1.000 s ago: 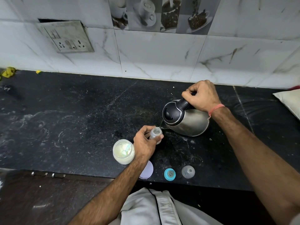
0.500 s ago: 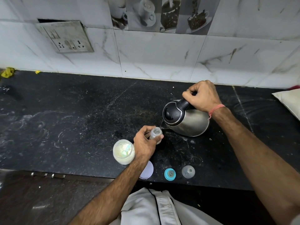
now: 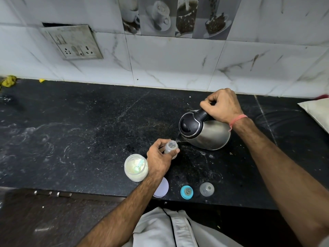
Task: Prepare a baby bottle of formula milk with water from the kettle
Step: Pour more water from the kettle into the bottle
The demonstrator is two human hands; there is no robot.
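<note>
1. Nearest to the person, a blue ring with the teat (image 3: 186, 192) and a clear cap (image 3: 206, 189) lay side by side at the front edge of the black counter (image 3: 71, 132), below and to the right of the left hand's grip
2. A pale round lid (image 3: 162, 188) lay flat beside the left wrist, partly hidden under the arm
3. An open jar of white powder (image 3: 136, 167) stood just to the left of the left hand, with a pale scoop inside it
4. The left hand (image 3: 160, 157) was wrapped around the small clear baby bottle (image 3: 171, 147), with the fingers curled round its side, holding it with its open top up
5. A thin stream of water (image 3: 178, 137) ran from the kettle's spout into the bottle's mouth
6. The shiny steel kettle (image 3: 210, 134) was just to the right of the bottle, tipped toward it, with its black lid facing the bottle
7. The right hand (image 3: 222, 106) gripped the kettle's black handle tightly, with all the fingers closed around it, and a pink band (image 3: 237, 119) was on the wrist
8. Far behind both grips was the white tiled wall (image 3: 178, 65), with a switch plate (image 3: 74, 42) up to the left
</note>
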